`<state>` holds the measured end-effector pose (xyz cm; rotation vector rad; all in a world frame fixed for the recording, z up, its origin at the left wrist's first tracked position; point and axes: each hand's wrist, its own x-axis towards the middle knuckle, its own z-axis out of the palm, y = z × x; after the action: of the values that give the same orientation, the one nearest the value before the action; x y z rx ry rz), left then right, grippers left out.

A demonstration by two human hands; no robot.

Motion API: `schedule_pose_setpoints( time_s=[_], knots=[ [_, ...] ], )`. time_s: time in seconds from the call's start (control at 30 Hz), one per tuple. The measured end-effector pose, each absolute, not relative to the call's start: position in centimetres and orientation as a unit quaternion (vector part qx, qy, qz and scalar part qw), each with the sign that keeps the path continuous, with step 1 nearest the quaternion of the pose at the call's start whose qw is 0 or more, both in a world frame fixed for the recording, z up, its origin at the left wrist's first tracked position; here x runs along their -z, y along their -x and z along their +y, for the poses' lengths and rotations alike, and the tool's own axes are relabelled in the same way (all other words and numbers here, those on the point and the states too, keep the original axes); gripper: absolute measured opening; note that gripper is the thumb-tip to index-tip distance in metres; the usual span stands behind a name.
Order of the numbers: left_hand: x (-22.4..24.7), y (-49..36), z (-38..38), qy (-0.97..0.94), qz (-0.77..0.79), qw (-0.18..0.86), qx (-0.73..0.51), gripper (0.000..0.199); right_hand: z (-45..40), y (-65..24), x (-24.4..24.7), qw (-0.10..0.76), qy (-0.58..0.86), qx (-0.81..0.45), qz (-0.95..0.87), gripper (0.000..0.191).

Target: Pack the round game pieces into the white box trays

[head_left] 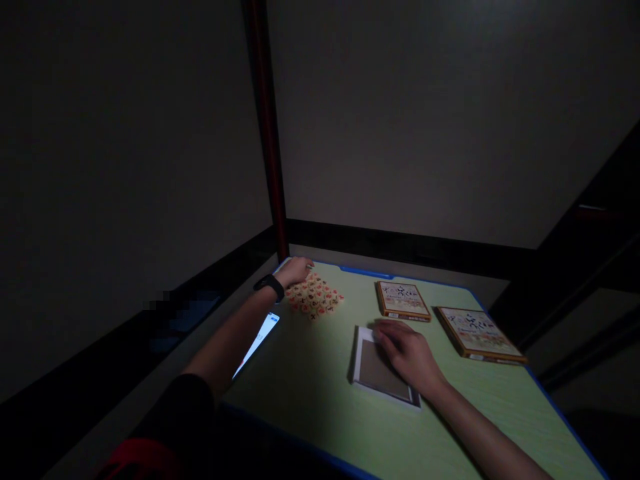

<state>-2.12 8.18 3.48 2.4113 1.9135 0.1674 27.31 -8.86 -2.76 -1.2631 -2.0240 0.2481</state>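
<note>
Many small round pale Chinese chess pieces (317, 297), marked in red and black, lie in a tight patch near the table's far left corner. My left hand (296, 270), with a dark band on its wrist, reaches to the far edge of this patch. Its fingers are curled down, and whatever they hold is too small to make out. My right hand (406, 350) lies over a shallow white box (364, 363) with a grey-brown inside. Its fingers bend over the box's far edge, with the thumb along the inner side.
Two flat, printed game boxes lie on the right: one box (403, 300) behind my right hand, another box (477, 333) near the right edge. A lit phone (257, 343) is beside my left forearm. The green table (295, 400) has a blue rim; walls stand close behind and left.
</note>
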Motion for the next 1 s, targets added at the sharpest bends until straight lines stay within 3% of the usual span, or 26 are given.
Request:
schedule_pose_setpoints(
  time_s=[0.43, 0.77, 1.0],
  knots=[
    [-2.7, 0.7, 11.8, -0.783, 0.62, 0.037, 0.034, 0.04, -9.1, -27.2, 2.8, 0.377, 0.482, -0.126, -0.781, 0.027],
    [-4.3, 0.0, 10.0, -0.799, 0.601, -0.006, 0.018, 0.025, -9.0, -27.2, 2.6, 0.374, 0.49, -0.116, -0.779, 0.028],
    [-5.9, -2.2, 7.2, -0.862, 0.505, 0.001, 0.03, 0.025, -9.0, -27.2, 2.8, 0.38, 0.488, -0.118, -0.777, 0.028]
  ],
)
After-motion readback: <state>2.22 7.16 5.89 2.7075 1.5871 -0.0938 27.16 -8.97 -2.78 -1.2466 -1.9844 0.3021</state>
